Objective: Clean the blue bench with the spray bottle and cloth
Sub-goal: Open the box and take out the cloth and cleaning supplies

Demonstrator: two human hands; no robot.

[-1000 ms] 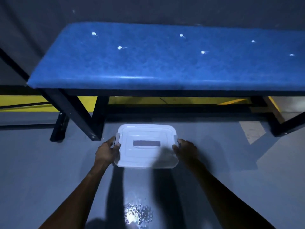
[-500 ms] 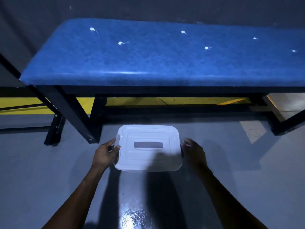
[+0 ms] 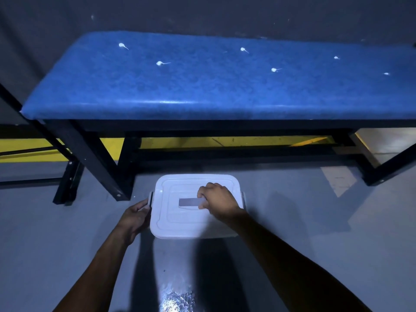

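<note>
Right hand (image 3: 219, 199) now on lid handle (image 3: 188, 202)

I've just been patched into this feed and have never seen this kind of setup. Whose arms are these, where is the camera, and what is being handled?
No machine here: a person wears one camera on the head, looking down at their own arms. The left hand holds the side latch of a white lidded box on the grey floor. The right hand is curled at the lid's handle. Behind it stands the blue bench, dotted with white blobs. No spray bottle or cloth is visible.
</note>
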